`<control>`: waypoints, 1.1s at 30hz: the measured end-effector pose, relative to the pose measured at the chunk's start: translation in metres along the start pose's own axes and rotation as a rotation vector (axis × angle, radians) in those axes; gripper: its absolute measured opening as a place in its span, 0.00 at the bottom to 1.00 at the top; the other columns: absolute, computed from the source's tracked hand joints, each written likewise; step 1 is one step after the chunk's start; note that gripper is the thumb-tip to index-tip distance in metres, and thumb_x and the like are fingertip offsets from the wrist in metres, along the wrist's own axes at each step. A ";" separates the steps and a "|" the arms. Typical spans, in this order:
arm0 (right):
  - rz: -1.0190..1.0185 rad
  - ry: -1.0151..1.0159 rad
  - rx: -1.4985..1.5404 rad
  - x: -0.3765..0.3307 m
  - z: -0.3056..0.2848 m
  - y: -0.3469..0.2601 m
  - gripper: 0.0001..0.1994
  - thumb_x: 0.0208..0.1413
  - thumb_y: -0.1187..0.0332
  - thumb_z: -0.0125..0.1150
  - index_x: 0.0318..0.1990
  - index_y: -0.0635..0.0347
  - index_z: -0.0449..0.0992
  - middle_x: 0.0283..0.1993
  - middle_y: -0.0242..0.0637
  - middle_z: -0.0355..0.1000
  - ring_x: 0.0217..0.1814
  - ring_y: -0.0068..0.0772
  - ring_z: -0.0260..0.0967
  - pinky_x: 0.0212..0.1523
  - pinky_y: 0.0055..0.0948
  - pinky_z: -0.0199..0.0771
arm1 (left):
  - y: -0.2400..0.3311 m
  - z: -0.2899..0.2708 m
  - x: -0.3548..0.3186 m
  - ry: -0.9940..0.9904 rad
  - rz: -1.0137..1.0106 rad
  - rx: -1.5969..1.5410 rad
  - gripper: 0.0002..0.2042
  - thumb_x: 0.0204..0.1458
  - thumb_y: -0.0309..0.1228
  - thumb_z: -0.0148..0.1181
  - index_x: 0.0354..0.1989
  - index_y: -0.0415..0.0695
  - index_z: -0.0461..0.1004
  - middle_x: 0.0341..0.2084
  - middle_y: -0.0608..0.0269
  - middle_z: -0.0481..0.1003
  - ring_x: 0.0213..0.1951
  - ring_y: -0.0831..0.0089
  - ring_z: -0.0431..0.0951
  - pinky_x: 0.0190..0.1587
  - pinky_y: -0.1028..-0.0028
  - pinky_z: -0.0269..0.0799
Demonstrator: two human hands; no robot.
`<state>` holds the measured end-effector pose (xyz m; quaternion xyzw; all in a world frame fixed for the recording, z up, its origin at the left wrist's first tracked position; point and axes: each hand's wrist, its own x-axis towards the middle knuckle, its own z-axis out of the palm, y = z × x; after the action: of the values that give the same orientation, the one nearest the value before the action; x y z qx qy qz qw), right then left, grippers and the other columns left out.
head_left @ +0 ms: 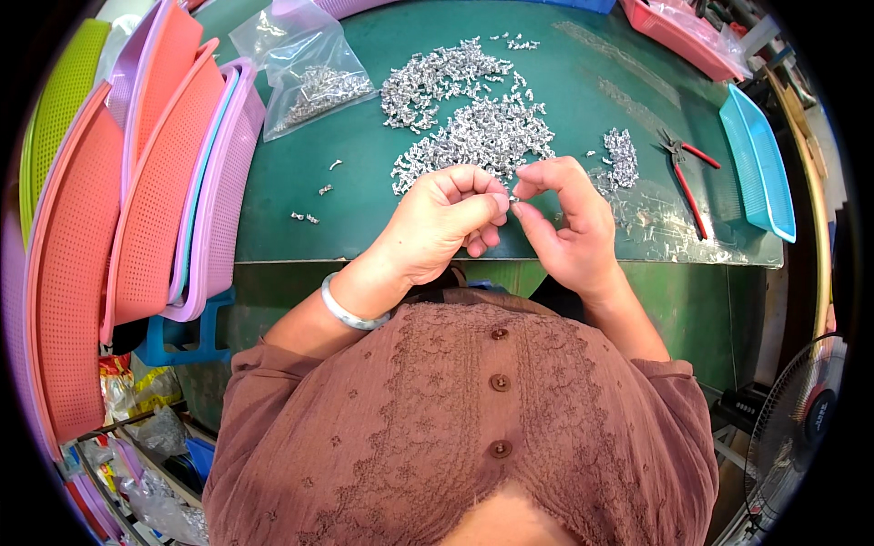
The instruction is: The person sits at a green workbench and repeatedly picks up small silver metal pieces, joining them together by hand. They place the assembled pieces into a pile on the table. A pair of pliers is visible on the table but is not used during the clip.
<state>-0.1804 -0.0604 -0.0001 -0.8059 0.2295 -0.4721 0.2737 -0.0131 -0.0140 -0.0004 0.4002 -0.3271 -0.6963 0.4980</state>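
Close together over the table's front edge, my left hand (451, 218) and my right hand (575, 223) meet at the fingertips. A tiny silvery metal part (514, 199) shows between them, and its exact shape is too small to make out. My left fingers are curled, with the thumb pressed against the index finger at the part. On the other side, my right thumb and index finger close in on it. Just beyond my hands lies a large heap of similar small metal parts (482, 132), with a second heap (437, 82) behind. A smaller cluster (622, 156) sits right of my right hand.
Red-handled pliers (681, 177) lie on the green table (300, 227) near a blue basket (757, 164). A clear bag of metal parts (323, 91) is at the back left. Stacked perforated baskets (223, 182) line the left edge. A fan (797, 428) stands at lower right.
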 end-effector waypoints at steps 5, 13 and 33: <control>-0.040 -0.052 -0.298 0.008 -0.018 0.009 0.16 0.38 0.81 0.59 0.39 0.60 0.72 0.39 0.40 0.69 0.42 0.43 0.65 0.42 0.36 0.65 | 0.000 -0.001 -0.001 0.003 -0.022 -0.018 0.02 0.53 0.26 0.55 0.32 0.42 0.70 0.22 0.67 0.72 0.20 0.83 0.70 0.20 0.84 0.63; 0.020 -0.252 -0.470 0.000 -0.023 0.017 0.11 0.42 0.78 0.56 0.37 0.61 0.73 0.40 0.37 0.68 0.46 0.41 0.63 0.47 0.36 0.60 | -0.001 -0.002 -0.001 -0.004 -0.010 -0.039 0.01 0.53 0.26 0.54 0.31 0.43 0.69 0.22 0.67 0.72 0.22 0.81 0.71 0.22 0.83 0.63; -0.027 -0.141 -0.468 0.008 -0.028 0.017 0.11 0.44 0.81 0.52 0.38 0.64 0.71 0.39 0.42 0.69 0.43 0.46 0.64 0.44 0.38 0.63 | 0.005 -0.018 -0.004 -0.076 0.020 -0.411 0.02 0.48 0.23 0.50 0.26 0.39 0.68 0.31 0.50 0.72 0.29 0.68 0.76 0.29 0.75 0.75</control>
<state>-0.2039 -0.0843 0.0054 -0.8814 0.3021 -0.3522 0.0883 0.0057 -0.0126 -0.0040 0.2604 -0.2008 -0.7579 0.5635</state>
